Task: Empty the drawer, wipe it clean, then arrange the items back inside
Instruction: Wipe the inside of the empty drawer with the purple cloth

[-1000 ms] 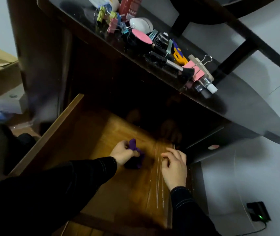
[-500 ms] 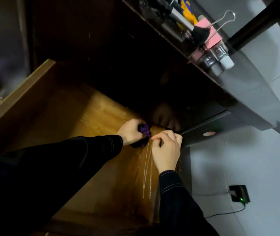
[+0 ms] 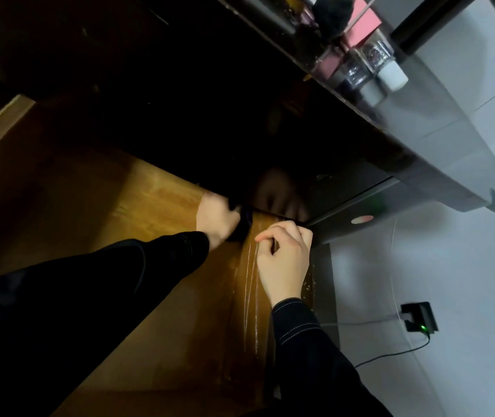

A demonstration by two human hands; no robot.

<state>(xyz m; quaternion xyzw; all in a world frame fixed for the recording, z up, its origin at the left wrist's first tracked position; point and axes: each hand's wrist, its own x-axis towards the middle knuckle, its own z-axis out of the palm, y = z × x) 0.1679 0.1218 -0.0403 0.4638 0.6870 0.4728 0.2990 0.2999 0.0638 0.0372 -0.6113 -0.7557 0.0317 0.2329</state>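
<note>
The wooden drawer (image 3: 96, 206) stands pulled out, its floor bare and glossy. My left hand (image 3: 214, 218) grips a dark purple cloth (image 3: 244, 224) and presses it into the drawer's far right corner, under the dark desk edge; most of the cloth is hidden by the hand and shadow. My right hand (image 3: 284, 257) rests on the drawer's right side wall (image 3: 252, 296), fingers curled over its top edge. Items taken from the drawer lie on the black desktop (image 3: 420, 121) above: small bottles (image 3: 384, 64), a pink block (image 3: 363, 16) and a black brush head (image 3: 330, 13).
A dark panel with a pink round sticker (image 3: 362, 219) sits right of the drawer. On the pale floor at lower right lies a black charger (image 3: 419, 317) with a green light and a cable. The desk's underside above the drawer is in deep shadow.
My left hand has pushed the cloth farther back into the drawer's far right corner. My right hand followed forward along the side wall. The camera dipped lower and closer.
</note>
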